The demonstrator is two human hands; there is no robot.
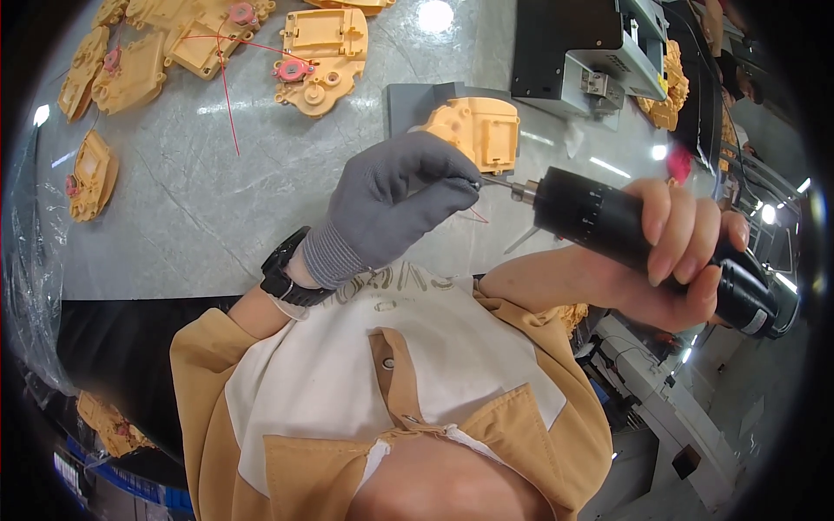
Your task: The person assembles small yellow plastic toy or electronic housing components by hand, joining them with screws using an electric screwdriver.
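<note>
Head view, two hands (685, 243), one black screwdriver (591, 211), one yellow casing (497, 130) nearest

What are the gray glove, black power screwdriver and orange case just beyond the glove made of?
Gray glove: probably knitted fabric, dull; its cuff shows ribbing.
Black power screwdriver: likely hard plastic, smooth with a slight sheen; its silvery chuck shines like metal.
Orange case: perhaps molded plastic, fairly matte, evenly colored, with crisp raised shapes.

- Head view: left of worn pair, wide fisheye, upright.
- Faces steeply down: wearer's shirt (304, 382) at bottom, bench (191, 191) above.
- Close in: left grip (387, 195) mid-frame, right grip (686, 247) right.
- Floor (764, 412) farther off, lower right; edges bend.
</note>
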